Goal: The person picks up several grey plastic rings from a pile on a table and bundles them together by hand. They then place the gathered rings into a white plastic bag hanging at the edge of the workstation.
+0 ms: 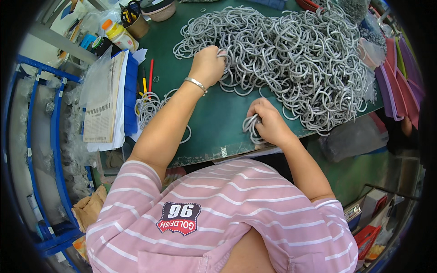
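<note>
A large heap of grey rings point(291, 54) spreads over the green tabletop point(209, 123). At the heap's left edge, my left hand point(207, 66) is closed, its fingers pinching a grey ring point(221, 55). My right hand point(268, 120) is curled closed near the table's front edge, in front of the heap. It grips a small bunch of grey rings point(251, 127) that stick out on its left side. A smaller pile of rings point(148, 109) lies to the left, partly behind my left forearm.
Left of the small pile stands a blue bin point(131, 91) with newspaper point(105, 98) beside it. A red stick point(151, 75) and a yellow pen point(144, 84) lie close by. A yellow bottle point(120, 36) stands at the back left. Coloured sheets point(396, 77) hang at the right.
</note>
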`<control>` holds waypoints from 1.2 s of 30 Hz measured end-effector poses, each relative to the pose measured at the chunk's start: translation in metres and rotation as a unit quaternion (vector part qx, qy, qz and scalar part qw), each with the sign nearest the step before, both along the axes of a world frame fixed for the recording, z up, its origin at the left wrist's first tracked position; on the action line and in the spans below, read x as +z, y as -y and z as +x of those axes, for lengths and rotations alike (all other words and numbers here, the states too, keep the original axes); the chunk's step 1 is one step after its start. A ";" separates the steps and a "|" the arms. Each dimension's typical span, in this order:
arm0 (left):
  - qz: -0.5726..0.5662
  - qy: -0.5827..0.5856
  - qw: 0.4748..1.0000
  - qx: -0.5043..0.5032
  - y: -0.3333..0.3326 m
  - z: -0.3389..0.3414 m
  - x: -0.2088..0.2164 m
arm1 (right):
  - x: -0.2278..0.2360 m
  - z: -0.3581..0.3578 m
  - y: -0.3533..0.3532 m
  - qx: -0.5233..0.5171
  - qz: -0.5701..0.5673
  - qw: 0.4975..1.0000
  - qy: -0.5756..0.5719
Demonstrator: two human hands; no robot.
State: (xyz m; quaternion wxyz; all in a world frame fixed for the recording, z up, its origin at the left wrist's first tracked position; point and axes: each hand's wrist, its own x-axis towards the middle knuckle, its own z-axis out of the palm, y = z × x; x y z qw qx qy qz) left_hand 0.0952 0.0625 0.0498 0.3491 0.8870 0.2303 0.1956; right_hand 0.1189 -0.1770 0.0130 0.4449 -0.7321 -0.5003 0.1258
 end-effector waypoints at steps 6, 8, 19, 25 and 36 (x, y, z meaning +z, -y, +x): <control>-0.400 -0.012 0.909 0.118 -0.012 -0.022 -0.016 | -0.011 0.001 -0.039 -0.088 0.070 0.985 0.132; -0.390 -0.009 0.909 0.145 -0.007 -0.036 -0.020 | -0.011 0.001 -0.043 -0.106 -0.010 0.987 0.124; 0.049 0.217 0.975 -0.011 0.037 -0.053 -0.020 | -0.004 0.006 -0.046 -0.155 -0.030 0.964 0.213; -0.300 0.205 0.926 0.103 0.020 -0.064 -0.016 | 0.015 0.018 -0.038 -0.203 0.067 0.951 0.221; -0.014 -0.086 0.995 0.052 0.017 -0.050 -0.014 | 0.030 0.027 -0.041 -0.160 -0.028 0.971 0.175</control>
